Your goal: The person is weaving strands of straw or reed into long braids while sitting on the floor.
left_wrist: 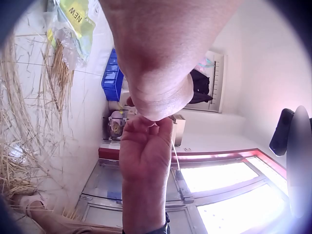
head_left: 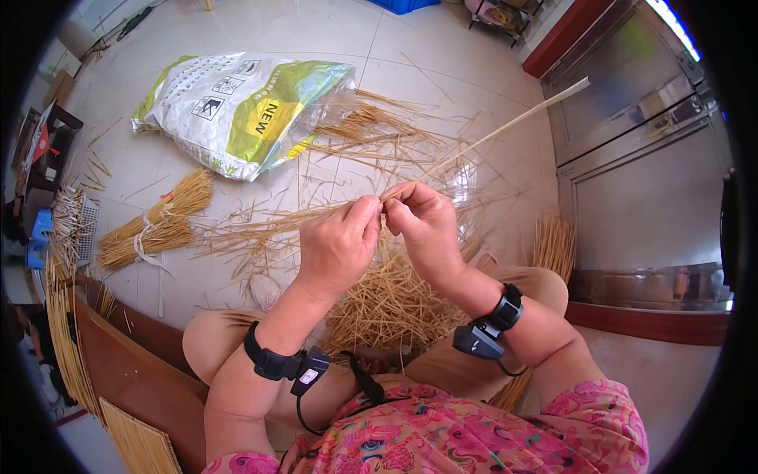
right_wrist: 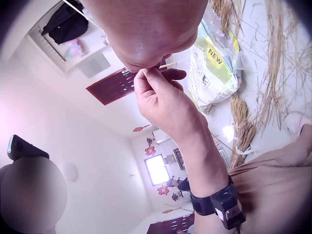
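A long pale straw stalk (head_left: 505, 130) runs from the fingertips up to the right in the head view. The left hand (head_left: 339, 241) and the right hand (head_left: 426, 229) meet at its lower end, fingertips touching or nearly so. Thumb and fingers of the right hand pinch the stalk. The left hand's thumb and finger pinch at the same spot; a short straw tip (right_wrist: 168, 65) shows beside them in the right wrist view. What lies between the fingertips is mostly hidden. Below the hands is a heap of loose straw (head_left: 395, 308).
A printed sack (head_left: 237, 110) with straw spilling from its mouth lies at the upper left. Tied straw bundles (head_left: 162, 221) rest on the floor below it. Loose stalks are scattered over the tiles. Metal cabinet doors (head_left: 647, 189) stand at the right, a brown board (head_left: 134, 355) at the left.
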`<act>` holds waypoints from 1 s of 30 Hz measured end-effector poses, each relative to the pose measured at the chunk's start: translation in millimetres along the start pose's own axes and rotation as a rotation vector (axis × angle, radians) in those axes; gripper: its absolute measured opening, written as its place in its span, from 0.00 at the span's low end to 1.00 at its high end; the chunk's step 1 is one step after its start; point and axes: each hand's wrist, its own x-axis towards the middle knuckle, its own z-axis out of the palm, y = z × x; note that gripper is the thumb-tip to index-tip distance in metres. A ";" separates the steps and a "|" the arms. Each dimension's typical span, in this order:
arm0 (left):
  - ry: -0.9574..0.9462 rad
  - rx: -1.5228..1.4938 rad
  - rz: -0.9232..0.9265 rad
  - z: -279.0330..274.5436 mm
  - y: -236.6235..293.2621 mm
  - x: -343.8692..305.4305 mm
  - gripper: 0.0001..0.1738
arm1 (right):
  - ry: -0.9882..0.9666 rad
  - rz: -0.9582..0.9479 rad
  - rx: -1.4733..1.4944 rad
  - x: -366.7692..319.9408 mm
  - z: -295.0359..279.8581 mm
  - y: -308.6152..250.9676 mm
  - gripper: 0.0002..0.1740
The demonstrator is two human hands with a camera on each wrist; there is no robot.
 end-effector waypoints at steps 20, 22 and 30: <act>-0.081 0.022 -0.078 -5.1 -7.7 -9.4 0.02 | 0.230 -0.231 0.177 40.2 -53.0 -57.0 0.04; -0.098 0.029 -0.064 -4.9 -9.4 -9.4 0.02 | 0.284 -0.273 0.189 42.6 -60.3 -68.1 0.04; -0.116 0.022 -0.049 -7.0 -10.6 -12.4 0.04 | 0.284 -0.334 0.242 40.3 -73.3 -77.0 0.04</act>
